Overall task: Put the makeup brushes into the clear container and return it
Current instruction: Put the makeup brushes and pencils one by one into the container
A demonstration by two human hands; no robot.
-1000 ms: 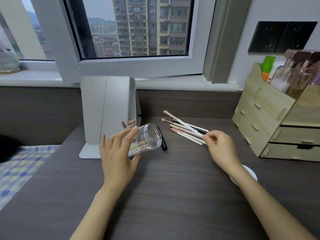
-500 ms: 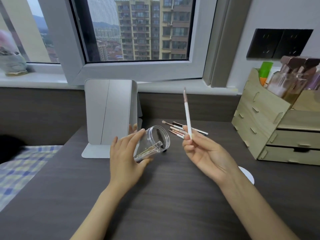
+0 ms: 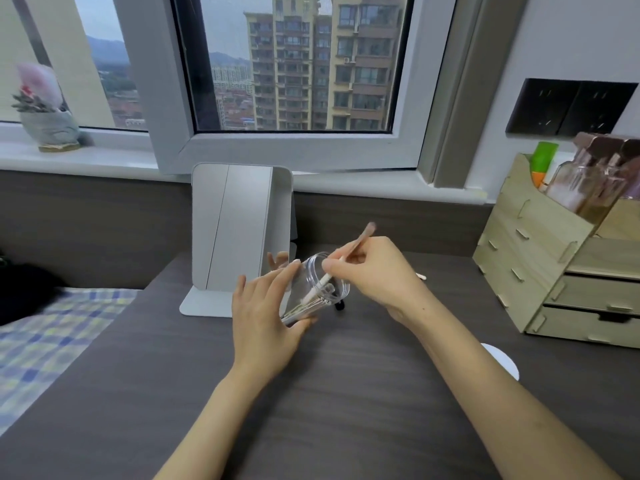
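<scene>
My left hand (image 3: pixel 261 315) grips the clear container (image 3: pixel 317 289), tilted with its open mouth toward the right, just above the dark desk. Brush handles lie inside it. My right hand (image 3: pixel 379 275) pinches a white makeup brush (image 3: pixel 360 241) with a pinkish tip; its handle end pokes into the container's mouth. The pile of other brushes on the desk is mostly hidden behind my right hand; one white tip (image 3: pixel 420 276) shows to its right. A black brush end (image 3: pixel 339 305) peeks out under the container.
A folding mirror (image 3: pixel 239 230) stands behind the container. A wooden drawer organizer (image 3: pixel 540 261) with bottles sits at the right. A white round object (image 3: pixel 502 362) lies by my right forearm. A checked bedcover (image 3: pixel 41 344) borders the desk's left edge.
My right hand picked one brush from the pile, lifted it upright, then swung it left and tipped its handle into the container's mouth. My left hand kept hold of the container.
</scene>
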